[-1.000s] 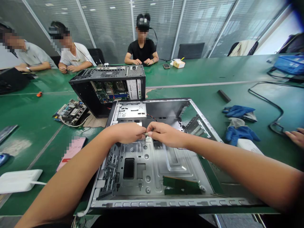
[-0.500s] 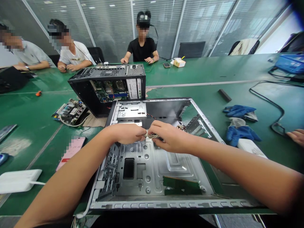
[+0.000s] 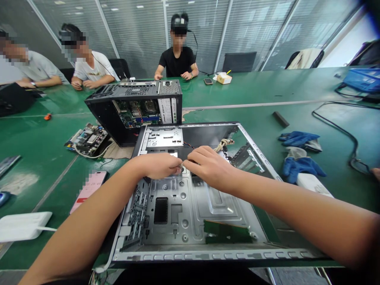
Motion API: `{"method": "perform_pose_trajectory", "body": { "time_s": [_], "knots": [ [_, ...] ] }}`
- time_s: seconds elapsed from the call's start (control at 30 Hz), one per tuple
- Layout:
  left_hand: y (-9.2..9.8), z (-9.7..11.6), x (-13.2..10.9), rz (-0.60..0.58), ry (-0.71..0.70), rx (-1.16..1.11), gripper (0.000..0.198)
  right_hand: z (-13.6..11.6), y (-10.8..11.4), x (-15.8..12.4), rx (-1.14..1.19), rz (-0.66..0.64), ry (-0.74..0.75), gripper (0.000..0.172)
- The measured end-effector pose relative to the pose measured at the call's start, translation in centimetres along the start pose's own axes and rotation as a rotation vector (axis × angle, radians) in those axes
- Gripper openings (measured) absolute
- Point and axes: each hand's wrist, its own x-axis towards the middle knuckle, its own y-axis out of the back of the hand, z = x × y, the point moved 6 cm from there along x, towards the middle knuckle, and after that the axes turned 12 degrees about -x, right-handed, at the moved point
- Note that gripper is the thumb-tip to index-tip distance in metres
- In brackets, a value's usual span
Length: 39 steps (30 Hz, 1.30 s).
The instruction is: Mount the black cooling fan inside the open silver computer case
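Observation:
An open metal computer case lies on its side in front of me. Over its middle, my left hand is closed, its fingertips pinched on something too small to make out. My right hand comes from the right, fingers bent and drawn together, its fingertips close to those of my left hand; what they hold is hidden. A bundle of beige cables rests in the case just behind my right hand.
Behind the case stands a black computer tower. A circuit board, a pink phone and a white adapter lie left. Blue gloves, a white box and a black cable are right. Three people sit across.
The beige cable bundle has left my fingers and now lies farther back and right in the case. My right hand's fingers have shifted slightly. The other person's hand at the right edge has drawn away.

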Motion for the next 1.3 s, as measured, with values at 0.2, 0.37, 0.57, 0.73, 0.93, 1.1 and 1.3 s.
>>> {"method": "perform_pose_trajectory", "body": {
  "time_s": [0.2, 0.37, 0.57, 0.73, 0.93, 1.1, 1.3],
  "knots": [
    [0.1, 0.2, -0.1, 0.000, -0.006, -0.018, 0.027, 0.1, -0.1, 0.2, -0.045, -0.043, -0.011, 0.029],
    [0.1, 0.3, -0.2, 0.001, -0.003, -0.016, 0.028, 0.3, -0.1, 0.5, 0.034, -0.113, 0.023, 0.028],
    [-0.3, -0.1, 0.0, -0.022, -0.018, 0.001, 0.031, 0.2, -0.8, 0.3, -0.009, -0.229, 0.085, 0.031],
    [-0.2, -0.3, 0.1, -0.008, -0.010, 0.000, 0.029, 0.7, -2.0, -0.2, 0.068, -0.325, -0.017, 0.024],
    [-0.1, -0.4, 0.1, 0.012, 0.000, 0.026, 0.029, 1.7, -2.6, -0.3, 0.345, -0.378, -0.229, 0.020],
    [-0.2, -0.7, 0.2, 0.012, 0.011, 0.048, 0.029, 1.9, -2.3, -0.1, 0.707, -0.394, -0.379, 0.018],
    [-0.4, -0.4, 0.1, -0.035, -0.018, -0.001, 0.026, 1.7, -1.7, -0.3, 0.589, -0.298, -0.260, 0.012]
  ]
}}
